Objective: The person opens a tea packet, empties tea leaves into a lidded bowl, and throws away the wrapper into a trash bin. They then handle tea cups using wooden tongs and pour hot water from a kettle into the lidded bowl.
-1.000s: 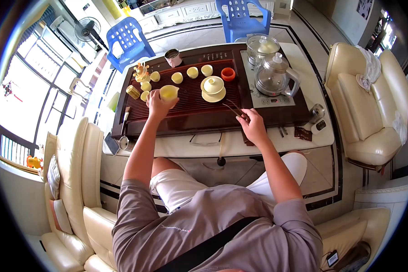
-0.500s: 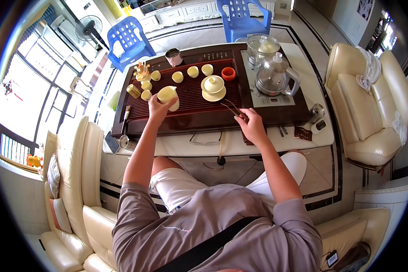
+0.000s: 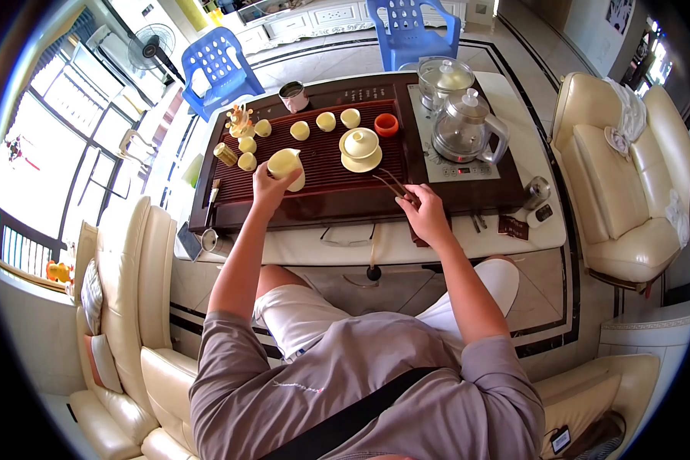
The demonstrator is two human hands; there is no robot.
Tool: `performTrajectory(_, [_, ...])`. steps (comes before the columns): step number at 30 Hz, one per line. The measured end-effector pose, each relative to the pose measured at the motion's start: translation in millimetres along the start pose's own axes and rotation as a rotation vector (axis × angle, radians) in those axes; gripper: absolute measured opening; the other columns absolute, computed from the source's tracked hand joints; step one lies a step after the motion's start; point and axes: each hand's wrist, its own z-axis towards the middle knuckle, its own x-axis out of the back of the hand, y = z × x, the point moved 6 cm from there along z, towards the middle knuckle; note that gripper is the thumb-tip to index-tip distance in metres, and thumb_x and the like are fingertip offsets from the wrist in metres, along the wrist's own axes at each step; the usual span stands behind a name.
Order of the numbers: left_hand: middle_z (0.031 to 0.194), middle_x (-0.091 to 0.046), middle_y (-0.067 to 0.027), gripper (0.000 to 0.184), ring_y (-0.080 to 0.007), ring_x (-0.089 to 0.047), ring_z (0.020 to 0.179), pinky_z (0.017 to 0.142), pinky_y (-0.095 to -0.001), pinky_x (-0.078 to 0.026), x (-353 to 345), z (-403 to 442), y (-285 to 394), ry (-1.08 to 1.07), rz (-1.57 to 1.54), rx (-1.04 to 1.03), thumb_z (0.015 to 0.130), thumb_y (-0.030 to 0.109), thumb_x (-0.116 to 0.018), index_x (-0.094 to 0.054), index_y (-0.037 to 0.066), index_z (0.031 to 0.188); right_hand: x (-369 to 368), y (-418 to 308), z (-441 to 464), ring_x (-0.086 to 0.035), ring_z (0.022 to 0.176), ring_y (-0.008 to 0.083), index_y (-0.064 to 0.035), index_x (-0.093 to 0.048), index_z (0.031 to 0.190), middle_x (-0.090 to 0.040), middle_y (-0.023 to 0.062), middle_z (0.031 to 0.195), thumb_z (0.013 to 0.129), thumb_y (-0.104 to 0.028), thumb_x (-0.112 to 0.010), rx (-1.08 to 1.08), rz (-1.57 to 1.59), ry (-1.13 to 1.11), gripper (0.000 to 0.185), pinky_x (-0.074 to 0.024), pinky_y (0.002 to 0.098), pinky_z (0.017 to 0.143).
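My left hand [image 3: 270,186] is closed around a pale yellow tea pitcher [image 3: 287,162] at the near left part of the slatted tea tray [image 3: 314,180]. Whether the pitcher's base touches the slats I cannot tell. In my right hand [image 3: 424,208], thin brown tea tongs [image 3: 391,184] are gripped, their tips pointing left toward the lidded gaiwan [image 3: 359,145] on its saucer. Beyond my left hand are small yellow teacups [image 3: 247,161], and several more cups [image 3: 326,121] stand along the tray's far side. A red cup [image 3: 386,124] is right of them.
A glass kettle [image 3: 460,134] and a lidded glass pot [image 3: 443,79] stand on the right-hand panel. At the tray's far edge is a pinkish mug [image 3: 293,96]. Eyeglasses [image 3: 347,238] lie on the near table edge, and a brush [image 3: 213,193] rests at the left.
My left hand has shifted the tea pitcher very slightly right and nearer to me. The right hand with the tongs stays almost still.
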Motion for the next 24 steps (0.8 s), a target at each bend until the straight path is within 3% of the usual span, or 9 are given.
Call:
performTrajectory(13, [0.100,-0.072,-0.0101,0.057,-0.0204,-0.069,0.090,0.084,-0.0346,-0.055,5,14,-5,-0.008,-0.005,0.042,0.070,0.034,-0.090,-0.068,0.000,0.110,1,0,1,-0.063,0.072,0.0207,0.0045,-0.065,0.111,-0.063,0.0123,0.090,0.087,-0.011,-0.075,-0.043,0.008,-0.002,0.031,-0.0516,0.0315,0.065])
performTrajectory(18, [0.116,-0.065,-0.0175,0.074,-0.0326,-0.059,0.114,0.100,-0.0437,-0.047,15,29,-15,0.036,0.293,-0.010,0.067,0.046,-0.089,-0.064,0.002,0.120,-1,6,1,-0.061,0.073,0.0170,0.0047,-0.065,0.112,-0.063,0.0097,0.090,0.088,-0.012,-0.075,-0.039,0.034,-0.002,0.031,-0.0504,0.0294,0.066])
performTrajectory(19, [0.116,-0.065,-0.0175,0.074,-0.0326,-0.059,0.114,0.100,-0.0437,-0.047,15,33,-23,0.036,0.295,-0.008,0.067,0.046,-0.089,-0.064,0.002,0.120,-1,7,1,-0.059,0.074,0.0136,0.0050,-0.065,0.113,-0.062,0.0076,0.090,0.089,-0.012,-0.074,-0.056,0.034,-0.012,0.031,-0.0494,0.0275,0.067])
performTrajectory(24, [0.123,-0.062,-0.0154,0.080,-0.0331,-0.052,0.121,0.106,-0.0464,-0.040,17,32,-12,0.000,0.465,-0.049,0.068,0.050,-0.085,-0.059,0.006,0.129,-5,9,1,-0.059,0.074,0.0136,0.0053,-0.065,0.113,-0.062,0.0076,0.090,0.089,-0.011,-0.074,-0.040,0.034,-0.022,0.031,-0.0494,0.0273,0.067])
